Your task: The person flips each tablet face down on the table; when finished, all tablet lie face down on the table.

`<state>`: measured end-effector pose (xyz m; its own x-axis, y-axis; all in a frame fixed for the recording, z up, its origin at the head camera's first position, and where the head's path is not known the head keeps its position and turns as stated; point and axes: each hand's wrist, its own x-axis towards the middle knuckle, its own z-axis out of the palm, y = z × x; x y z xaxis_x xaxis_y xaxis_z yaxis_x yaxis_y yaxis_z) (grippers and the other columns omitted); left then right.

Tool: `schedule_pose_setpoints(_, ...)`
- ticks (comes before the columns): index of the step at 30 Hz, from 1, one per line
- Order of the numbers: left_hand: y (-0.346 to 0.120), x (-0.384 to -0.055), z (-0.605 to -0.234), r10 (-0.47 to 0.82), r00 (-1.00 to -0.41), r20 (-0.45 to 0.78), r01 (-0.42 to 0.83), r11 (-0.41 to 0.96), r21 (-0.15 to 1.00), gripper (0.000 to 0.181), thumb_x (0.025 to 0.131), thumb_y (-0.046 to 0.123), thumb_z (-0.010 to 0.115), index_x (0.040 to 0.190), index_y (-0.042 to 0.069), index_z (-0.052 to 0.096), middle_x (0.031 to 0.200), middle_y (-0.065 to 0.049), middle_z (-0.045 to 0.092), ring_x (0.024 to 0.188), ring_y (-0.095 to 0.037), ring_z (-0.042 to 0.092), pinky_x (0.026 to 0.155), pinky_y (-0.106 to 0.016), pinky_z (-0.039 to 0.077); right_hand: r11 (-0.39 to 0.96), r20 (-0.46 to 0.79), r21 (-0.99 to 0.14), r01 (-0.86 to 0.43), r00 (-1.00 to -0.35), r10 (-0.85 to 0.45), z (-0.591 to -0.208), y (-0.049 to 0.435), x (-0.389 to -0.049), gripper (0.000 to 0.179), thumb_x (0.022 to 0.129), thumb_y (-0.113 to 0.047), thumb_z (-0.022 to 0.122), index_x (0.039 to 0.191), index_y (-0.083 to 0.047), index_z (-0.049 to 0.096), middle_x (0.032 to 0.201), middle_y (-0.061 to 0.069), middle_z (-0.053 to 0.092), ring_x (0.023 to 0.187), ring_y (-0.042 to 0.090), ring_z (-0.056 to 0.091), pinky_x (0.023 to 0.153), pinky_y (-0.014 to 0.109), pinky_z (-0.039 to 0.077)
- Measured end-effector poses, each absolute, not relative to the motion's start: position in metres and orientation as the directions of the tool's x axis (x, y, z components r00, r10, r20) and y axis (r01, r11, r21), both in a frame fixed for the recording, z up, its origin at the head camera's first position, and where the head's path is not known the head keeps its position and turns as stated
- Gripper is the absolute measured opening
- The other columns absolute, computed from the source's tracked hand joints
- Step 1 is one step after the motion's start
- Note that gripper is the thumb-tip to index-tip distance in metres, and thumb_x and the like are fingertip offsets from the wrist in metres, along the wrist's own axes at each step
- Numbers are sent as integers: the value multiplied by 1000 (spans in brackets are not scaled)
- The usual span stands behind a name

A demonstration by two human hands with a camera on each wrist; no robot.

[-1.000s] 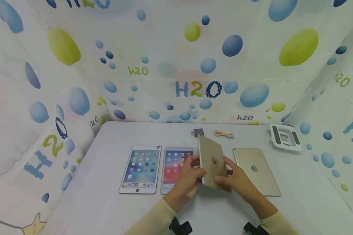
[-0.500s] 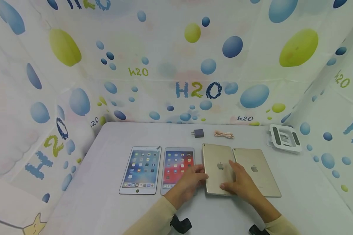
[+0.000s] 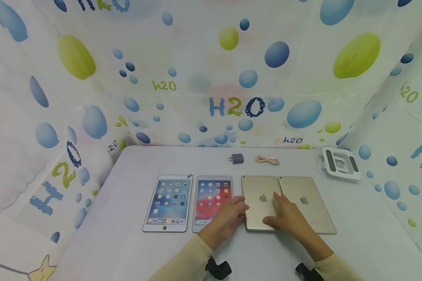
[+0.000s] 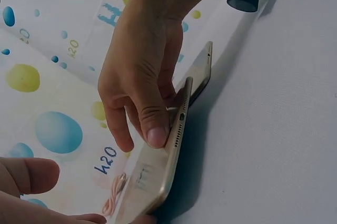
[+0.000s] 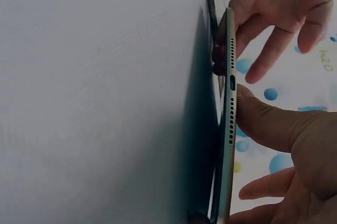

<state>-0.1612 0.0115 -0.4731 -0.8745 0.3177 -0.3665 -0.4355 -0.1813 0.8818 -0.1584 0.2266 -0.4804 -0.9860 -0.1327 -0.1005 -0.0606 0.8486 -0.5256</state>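
Note:
A gold tablet (image 3: pixel 258 207) lies back up, nearly flat, between my two hands in the head view. My left hand (image 3: pixel 223 220) holds its left edge; fingertips show below that edge in the right wrist view. At the other side, my right hand (image 3: pixel 291 219) grips the tablet, thumb on its back and a fingertip partly hidden beneath. The right wrist view shows the tablet's port edge (image 5: pixel 230 124) with a dark shadow below it. Close on the right lies a second gold tablet (image 3: pixel 311 207), also back up.
Two white tablets with lit screens, the left one (image 3: pixel 170 199) and the red-blue one (image 3: pixel 211 195), lie to the left. Behind are a dark charger plug (image 3: pixel 237 158) and a coiled cable (image 3: pixel 267 160). A white stand (image 3: pixel 341 165) sits at the back right.
The held gold tablet has come down from a raised, tilted position to nearly flat beside the other gold one. Both hands have gone down with it.

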Motion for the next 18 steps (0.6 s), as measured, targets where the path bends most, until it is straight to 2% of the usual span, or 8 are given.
schedule_pose_setpoints(5,8,-157,-469,337,-871,-358,-423,-143,895,61,99,14,58,153,-6,37,154,-26,41,134,-35,50,117,-51,36,882,-84,-462,-90,-986,-144,-479,222,-158,101,75,-39,89,146,14,41,141,48,40,123,65,48,99,68,45)
schedule_pose_setpoints(9,5,-153,-467,353,-866,-354,-418,-123,900,65,99,17,59,156,-1,34,159,-25,33,142,-40,42,119,-51,33,903,-80,-418,-101,-986,-147,-481,219,-158,98,76,-41,88,145,14,43,140,48,42,120,63,52,95,68,48)
schedule_pose_setpoints(18,4,-145,-469,394,-855,-338,-396,-77,915,71,98,19,61,160,6,29,166,-24,20,151,-43,28,119,-53,29,923,-92,-373,-91,-987,-135,-483,215,-157,92,78,-40,86,142,14,47,141,46,44,119,62,53,94,67,49)
